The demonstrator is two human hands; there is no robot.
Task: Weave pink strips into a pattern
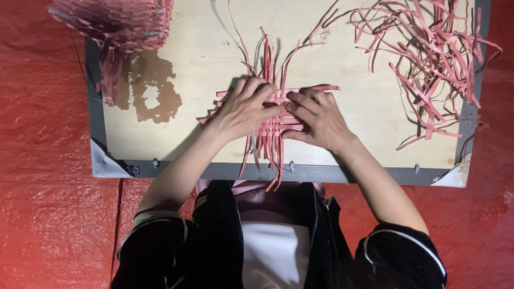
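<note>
Left hand [243, 109] and right hand [316, 118], both palm-down with fingers spread nearly flat, pressing on a small woven mat of flat pink strips [276, 120] near the front-middle of a pale wooden board with a grey metal frame [187, 64]; nothing pinched. Loose tangle of pink strips [433, 59] at the board's far right, well apart; finished pink woven basket [115, 21] at the far-left corner, brown stain [150, 88] beneath, red plastic sheet [48, 160] all around.
</note>
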